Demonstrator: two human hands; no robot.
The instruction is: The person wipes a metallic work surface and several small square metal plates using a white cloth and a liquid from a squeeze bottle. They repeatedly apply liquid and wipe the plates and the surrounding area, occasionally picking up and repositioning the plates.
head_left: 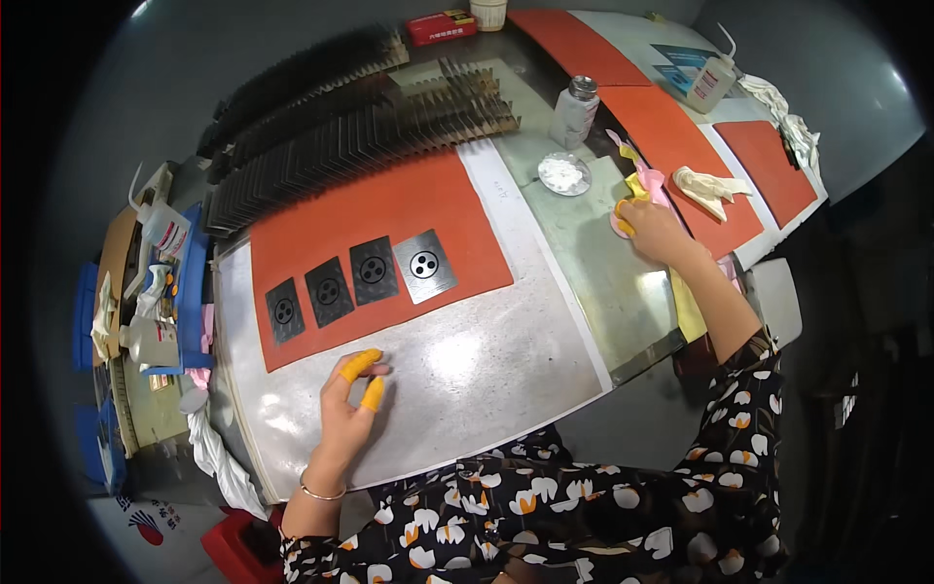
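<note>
My left hand (347,404), with yellow finger cots on the thumb and a finger, hovers over the pale sheet (486,365) with its fingers apart and nothing between them. Several flat rectangular plates, each with a round three-dot mark, lie in a row on an orange mat (379,209) beyond it. Three are dark, such as the black plate (375,282); the rightmost silvery plate (428,277) is brighter. At the right, my right hand (657,234) pinches a pink cloth (617,226) with its cotted fingers, beside a yellow cloth (636,185). Its grip is partly hidden.
Racks of upright dark plates (331,156) fill the back left. A dish of white material (564,175) and a metal-capped bottle (576,112) stand near my right hand. A squeeze bottle (713,83) is farther right. Blue trays (192,292) with bottles line the left.
</note>
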